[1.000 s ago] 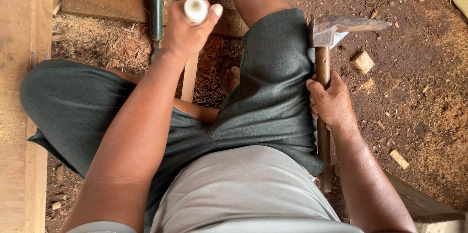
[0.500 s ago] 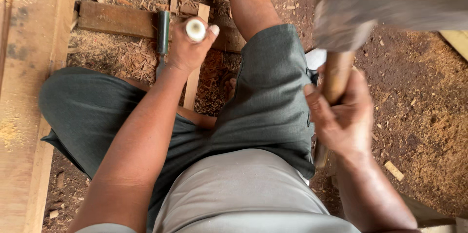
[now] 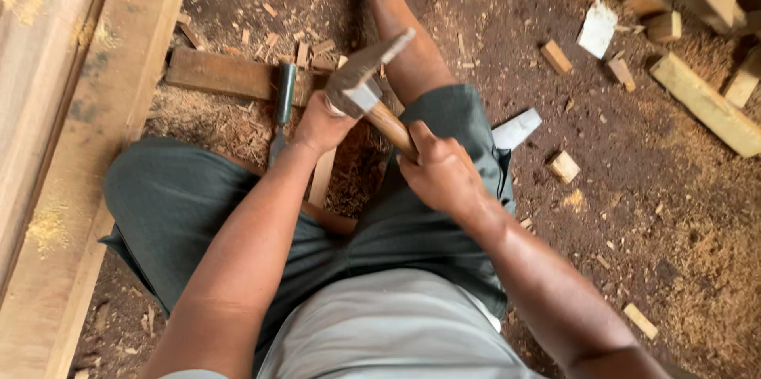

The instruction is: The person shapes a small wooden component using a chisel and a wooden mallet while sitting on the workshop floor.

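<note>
While the right hand (image 3: 444, 177) grips a hammer (image 3: 366, 82) at twelve o'clock, its head meeting the left hand's (image 3: 321, 125) closed fist, a striking step seems underway, needing a square blow.

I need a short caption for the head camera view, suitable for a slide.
Seated on a chip-strewn floor, right hand brings a wooden-handled hammer onto a tool gripped in the left hand.

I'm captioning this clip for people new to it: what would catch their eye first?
The hammer at centre, its steel head down over the left hand, which grips something hidden beneath it. The right hand clasps the wooden handle. Beside them a green-handled tool lies on a plank, with wood offcuts scattered across the dirt floor to the right.
</note>
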